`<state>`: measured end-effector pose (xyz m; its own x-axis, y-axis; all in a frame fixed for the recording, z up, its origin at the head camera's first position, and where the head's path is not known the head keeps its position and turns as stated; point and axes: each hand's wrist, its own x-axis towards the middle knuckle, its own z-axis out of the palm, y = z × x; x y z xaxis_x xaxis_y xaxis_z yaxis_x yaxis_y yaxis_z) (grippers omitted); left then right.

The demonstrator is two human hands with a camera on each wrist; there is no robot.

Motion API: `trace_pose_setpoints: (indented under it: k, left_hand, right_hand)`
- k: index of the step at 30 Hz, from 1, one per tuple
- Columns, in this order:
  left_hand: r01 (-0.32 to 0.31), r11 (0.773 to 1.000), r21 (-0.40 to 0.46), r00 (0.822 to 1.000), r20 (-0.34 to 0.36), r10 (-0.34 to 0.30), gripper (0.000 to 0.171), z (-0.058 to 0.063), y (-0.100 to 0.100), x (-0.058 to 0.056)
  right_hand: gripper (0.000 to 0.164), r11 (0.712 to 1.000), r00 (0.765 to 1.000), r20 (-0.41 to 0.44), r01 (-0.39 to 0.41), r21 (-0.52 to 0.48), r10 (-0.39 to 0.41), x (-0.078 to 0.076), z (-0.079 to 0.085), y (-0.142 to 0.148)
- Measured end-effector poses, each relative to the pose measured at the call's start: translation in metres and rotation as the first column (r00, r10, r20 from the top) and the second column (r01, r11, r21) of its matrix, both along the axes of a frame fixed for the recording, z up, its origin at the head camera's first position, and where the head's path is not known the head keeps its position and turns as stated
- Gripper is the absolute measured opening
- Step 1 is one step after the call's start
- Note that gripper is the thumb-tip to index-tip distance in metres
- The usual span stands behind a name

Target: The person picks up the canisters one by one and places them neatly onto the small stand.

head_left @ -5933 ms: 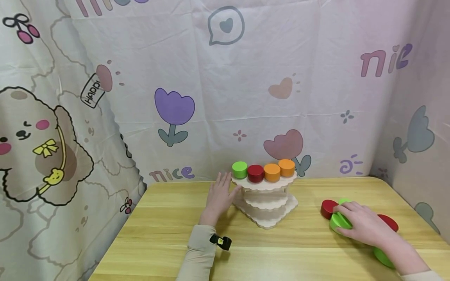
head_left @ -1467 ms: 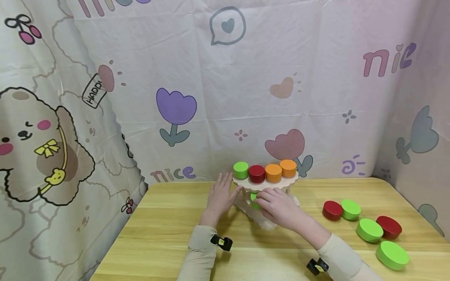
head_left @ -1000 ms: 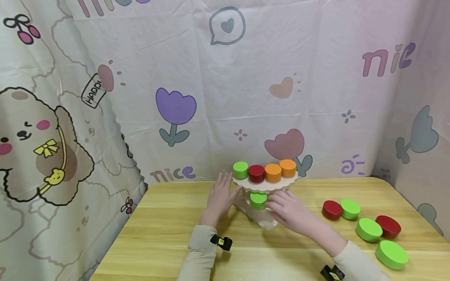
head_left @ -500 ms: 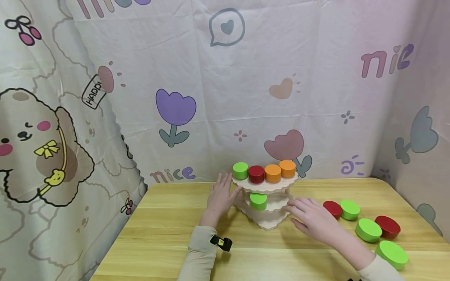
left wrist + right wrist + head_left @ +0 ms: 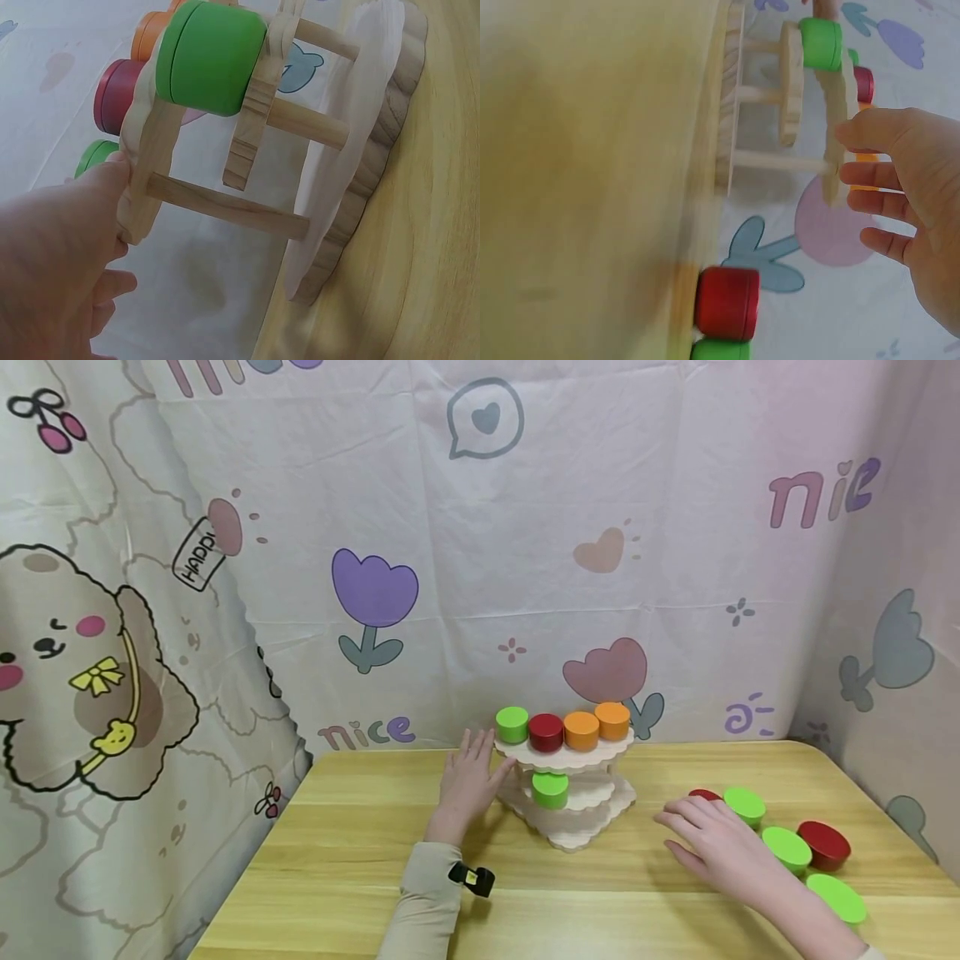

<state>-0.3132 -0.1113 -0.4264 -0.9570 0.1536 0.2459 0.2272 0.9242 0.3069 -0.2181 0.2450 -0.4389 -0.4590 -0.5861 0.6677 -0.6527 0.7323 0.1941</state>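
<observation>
My left hand (image 5: 467,787) rests at the left corner of a tiered wooden stand (image 5: 570,762), its thumb touching the top shelf's edge and its fingers straight alongside. On that scalloped shelf stand a green round block (image 5: 512,725), a red one (image 5: 545,733) and two orange ones (image 5: 581,732). Another green round block (image 5: 214,56) sits on the middle shelf, at its left part. To the right of the stand, my right hand (image 5: 723,845) hovers over the table with relaxed fingers and holds nothing. It partly covers a red round block (image 5: 727,304).
Loose on the right of the table (image 5: 360,860) lie several round blocks: a green one (image 5: 745,807), another green one (image 5: 786,848), a red one (image 5: 824,845) and a wide green one (image 5: 836,897). A printed curtain (image 5: 465,568) hangs close behind the table.
A green round block now sits on the middle shelf, carried there from the right by my right hand, which let go and moved back right. My left hand has stayed in place.
</observation>
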Motion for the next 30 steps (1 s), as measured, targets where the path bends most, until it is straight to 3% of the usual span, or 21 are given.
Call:
trace_pose_setpoints:
  k: [14, 16, 23, 30]
  left_hand:
    - [-0.016, 1.000, -0.012, 1.000, 0.000, 0.016, 0.078, 0.001, 0.001, 0.001]
    - [-0.019, 1.000, -0.013, 1.000, 0.005, 0.019, 0.078, 0.002, 0.001, 0.001]
    - [-0.021, 1.000, -0.019, 1.000, 0.008, 0.021, 0.077, 0.001, 0.001, 0.001]
    - [-0.019, 1.000, -0.016, 1.000, 0.010, 0.019, 0.076, 0.001, 0.001, 0.002]
  right_hand:
    - [0.072, 0.990, 0.988, 0.081, 0.137, -0.020, -0.135, 0.021, -0.008, 0.036]
    - [0.071, 0.986, 0.983, 0.089, 0.162, -0.027, -0.159, 0.023, -0.009, 0.040]
    - [0.041, 0.976, 0.972, 0.108, 0.213, -0.034, -0.208, 0.030, -0.013, 0.063]
    - [0.044, 0.969, 0.965, 0.103, 0.244, -0.036, -0.239, 0.035, -0.017, 0.087]
